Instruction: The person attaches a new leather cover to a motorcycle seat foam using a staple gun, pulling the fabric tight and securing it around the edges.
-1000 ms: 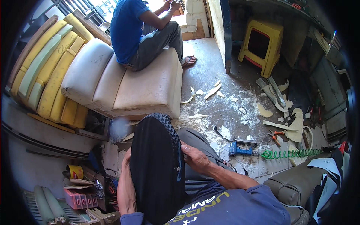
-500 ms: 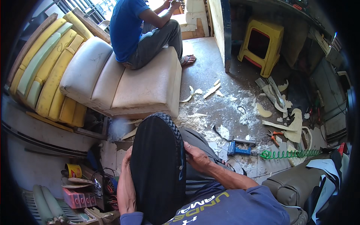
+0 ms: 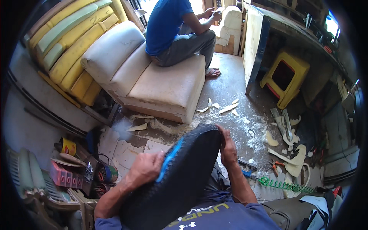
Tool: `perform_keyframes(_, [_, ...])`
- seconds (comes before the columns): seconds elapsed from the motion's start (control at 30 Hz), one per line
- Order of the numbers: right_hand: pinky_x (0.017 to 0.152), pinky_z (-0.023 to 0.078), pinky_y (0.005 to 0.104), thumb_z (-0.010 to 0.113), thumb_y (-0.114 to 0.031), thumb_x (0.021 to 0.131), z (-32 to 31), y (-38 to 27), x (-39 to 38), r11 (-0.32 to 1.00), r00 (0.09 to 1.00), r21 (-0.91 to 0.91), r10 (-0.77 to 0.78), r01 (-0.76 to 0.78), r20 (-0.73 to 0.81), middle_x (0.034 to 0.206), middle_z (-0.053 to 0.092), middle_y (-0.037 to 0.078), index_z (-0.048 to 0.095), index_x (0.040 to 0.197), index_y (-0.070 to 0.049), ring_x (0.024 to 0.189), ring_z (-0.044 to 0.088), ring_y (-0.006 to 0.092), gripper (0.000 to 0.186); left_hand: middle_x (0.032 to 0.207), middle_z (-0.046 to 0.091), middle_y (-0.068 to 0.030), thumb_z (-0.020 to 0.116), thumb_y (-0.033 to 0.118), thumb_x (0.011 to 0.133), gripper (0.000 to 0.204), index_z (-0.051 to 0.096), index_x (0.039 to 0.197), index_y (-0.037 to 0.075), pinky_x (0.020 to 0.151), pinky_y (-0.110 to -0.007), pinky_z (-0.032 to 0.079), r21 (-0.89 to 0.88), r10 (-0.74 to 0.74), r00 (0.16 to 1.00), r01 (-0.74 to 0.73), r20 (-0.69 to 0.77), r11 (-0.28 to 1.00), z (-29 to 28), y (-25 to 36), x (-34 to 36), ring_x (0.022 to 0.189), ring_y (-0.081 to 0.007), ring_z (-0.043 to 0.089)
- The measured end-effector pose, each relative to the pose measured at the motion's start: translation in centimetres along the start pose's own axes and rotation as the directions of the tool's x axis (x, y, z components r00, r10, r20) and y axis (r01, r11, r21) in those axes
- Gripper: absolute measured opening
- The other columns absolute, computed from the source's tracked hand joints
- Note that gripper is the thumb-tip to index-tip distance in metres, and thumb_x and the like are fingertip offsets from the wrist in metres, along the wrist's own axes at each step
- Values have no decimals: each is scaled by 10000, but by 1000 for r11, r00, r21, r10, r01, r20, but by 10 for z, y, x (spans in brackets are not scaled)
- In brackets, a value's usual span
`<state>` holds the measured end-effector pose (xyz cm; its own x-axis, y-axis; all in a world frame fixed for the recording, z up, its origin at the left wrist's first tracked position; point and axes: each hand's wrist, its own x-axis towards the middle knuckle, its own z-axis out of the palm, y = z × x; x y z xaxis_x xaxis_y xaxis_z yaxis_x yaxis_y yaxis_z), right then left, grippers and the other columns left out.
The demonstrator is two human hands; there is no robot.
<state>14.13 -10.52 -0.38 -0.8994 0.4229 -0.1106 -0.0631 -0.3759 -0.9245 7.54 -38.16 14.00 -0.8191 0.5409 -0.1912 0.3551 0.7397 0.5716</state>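
Observation:
A long black padded seat [image 3: 188,168], shaped like a motorcycle seat, lies slanting over my lap. Its side is textured, and a bright blue strip [image 3: 170,159] runs along the left edge. The fingers of my left hand [image 3: 147,166] are closed on that edge, beside the strip. At the far, rounded end, my right hand [image 3: 229,147] grips the right side, its fingertips partly out of sight behind the cover. The near end of the seat rests by my left forearm, and its underside is hidden.
A person in blue sits on a cream sofa section [image 3: 165,84] ahead. Foam scraps [image 3: 295,161], orange-handled pliers [image 3: 276,167] and a green coiled hose [image 3: 285,184] lie on the floor at right. A yellow stool [image 3: 287,78] stands farther back. Boxes and tins [image 3: 69,147] crowd the left.
The seat has turned, its far end swinging right and its blue-striped side now facing left. My left hand has moved up onto the striped edge; my right hand has shifted to the far end.

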Motion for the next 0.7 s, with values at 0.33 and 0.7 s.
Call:
perform_keyframes(0.33, [617, 493, 263, 476, -328, 1026, -13, 36, 35, 990, 992, 106, -81, 91, -101, 760, 653, 46, 644, 905, -29, 646, 604, 119, 364, 899, 722, -132, 591, 255, 985, 277, 682, 1129, 36, 715, -349, 530, -397, 168, 984, -176, -57, 901, 24, 4, 36, 722, -195, 658])
perform_keyframes(0.7, [644, 493, 262, 475, -340, 1018, -6, 28, 29, 994, 992, 51, -87, 92, -94, 777, 658, 50, 653, 927, -15, 685, 610, 116, 382, 861, 712, -51, 696, 225, 938, 268, 711, 1122, 32, 740, -294, 515, -377, 251, 965, -207, 72, 903, 32, 39, 74, 769, -92, 615])
